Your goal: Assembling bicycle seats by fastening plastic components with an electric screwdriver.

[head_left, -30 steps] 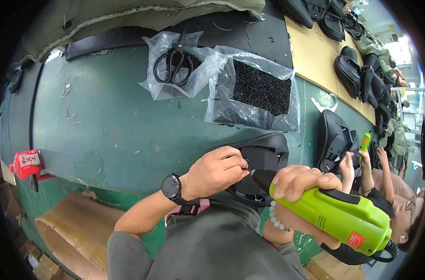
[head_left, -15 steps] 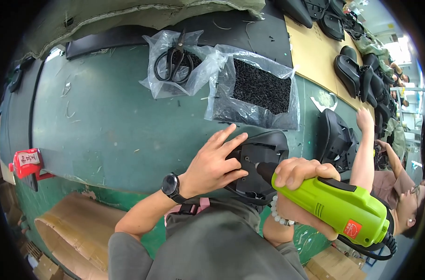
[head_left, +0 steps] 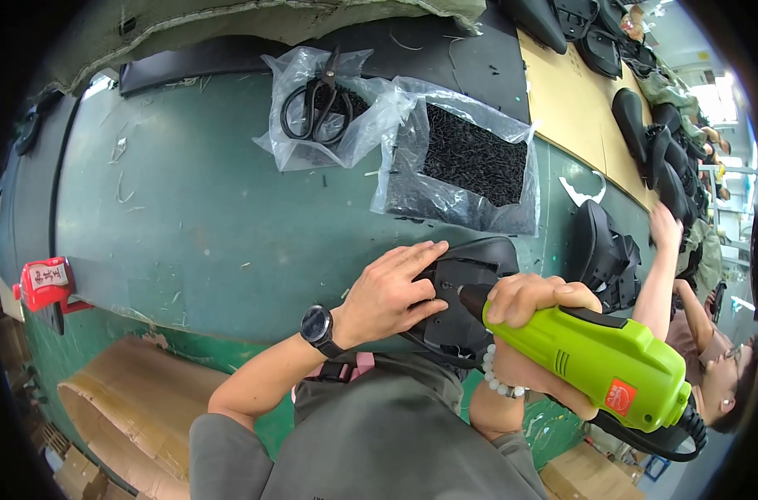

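Note:
My right hand (head_left: 533,312) is wrapped round a lime-green corded electric screwdriver (head_left: 600,360), its black nose angled left over a black seat (head_left: 483,250) shaped like a saddle. The nose sits right by the seat's plastic underside, around a screw hole; whether the bit is seated cannot be made out. My left hand (head_left: 393,289) lies flat on the seat's left side with the fingers stretched out. The seat rests at the table's near edge, against my body. Beyond it a clear plastic bag (head_left: 387,196) holds a heap of black screws (head_left: 475,154).
Black-handled scissors (head_left: 316,108) lie on a second clear bag. At far left stands a red bottle (head_left: 46,283). Another black seat (head_left: 600,250) is on the right, near a co-worker's arm (head_left: 658,267). More seats (head_left: 629,121) line the cardboard-covered surface.
My left fingers have drawn closer together on the seat. The screwdriver's nose has come nearer the underside, and its bit no longer shows. The co-worker's hand has reached to the seats at right.

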Demonstrator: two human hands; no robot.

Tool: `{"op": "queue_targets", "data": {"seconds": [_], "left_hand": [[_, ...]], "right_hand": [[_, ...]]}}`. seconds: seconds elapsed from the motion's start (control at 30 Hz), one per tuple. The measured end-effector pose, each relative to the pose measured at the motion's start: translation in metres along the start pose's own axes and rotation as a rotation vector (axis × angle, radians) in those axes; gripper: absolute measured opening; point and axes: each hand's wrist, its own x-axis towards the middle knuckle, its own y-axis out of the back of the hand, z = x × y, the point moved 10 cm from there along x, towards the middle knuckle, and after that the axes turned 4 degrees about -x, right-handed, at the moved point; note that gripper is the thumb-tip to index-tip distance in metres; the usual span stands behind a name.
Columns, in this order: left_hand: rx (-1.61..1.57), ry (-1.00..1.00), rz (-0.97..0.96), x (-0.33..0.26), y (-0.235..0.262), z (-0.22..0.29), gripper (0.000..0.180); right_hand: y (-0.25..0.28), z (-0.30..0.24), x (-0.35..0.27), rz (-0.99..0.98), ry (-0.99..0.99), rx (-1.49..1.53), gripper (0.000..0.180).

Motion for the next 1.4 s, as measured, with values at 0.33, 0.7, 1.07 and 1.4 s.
{"op": "queue_targets", "data": {"seconds": [0.33,0.7,1.07,1.4], "left_hand": [[0.009,-0.023,0.013,0.001,0.002,0.000,0.030],[-0.037,0.016,0.029,0.000,0.003,0.003,0.022],[0.209,-0.147,0.022,0.001,0.006,0.036,0.019],[0.249,-0.210,-0.016,-0.006,-0.001,0.040,0.018]], "right_hand": [[-0.012,0.011,0.003,-0.066,0.005,-0.099,0.031],[-0.013,0.006,-0.005,-0.143,0.051,-0.043,0.118],[-0.017,-0.026,-0.008,-0.145,0.126,-0.094,0.108],[-0.016,-0.029,-0.014,-0.151,0.161,-0.132,0.105]]}}
